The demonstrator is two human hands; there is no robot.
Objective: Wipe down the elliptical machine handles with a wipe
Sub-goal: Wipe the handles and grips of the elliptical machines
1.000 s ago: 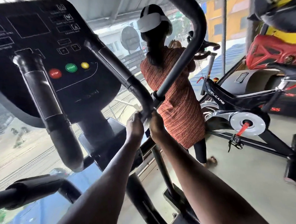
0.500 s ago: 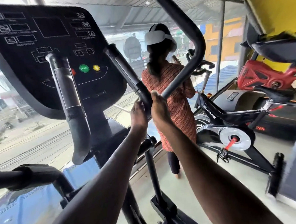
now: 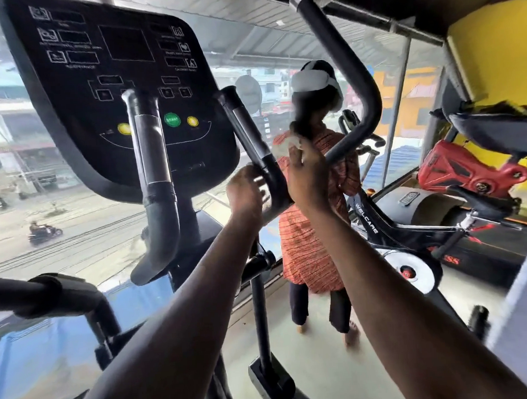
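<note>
The elliptical's black console (image 3: 122, 93) fills the upper left, with two fixed handles rising in front of it. My left hand (image 3: 246, 191) curls its fingers around the bend of the right fixed handle (image 3: 254, 145) from the left side. My right hand (image 3: 307, 174) pinches a crumpled white wipe (image 3: 286, 143) and holds it against the right side of that same handle, just above the bend. The left fixed handle (image 3: 152, 174) is untouched. The curved moving arm (image 3: 362, 102) passes just right of my right hand.
A person in an orange top (image 3: 311, 236) stands right behind the handles, facing away. A black spin bike (image 3: 411, 240) and a red machine (image 3: 468, 170) are to the right. Glass windows (image 3: 26, 187) lie ahead, and the left moving arm (image 3: 47, 291) is at the lower left.
Both hands have slid upward along the right fixed handle, from the joint to the bend. The white wipe now shows above my right hand's fingers. My view has tilted up.
</note>
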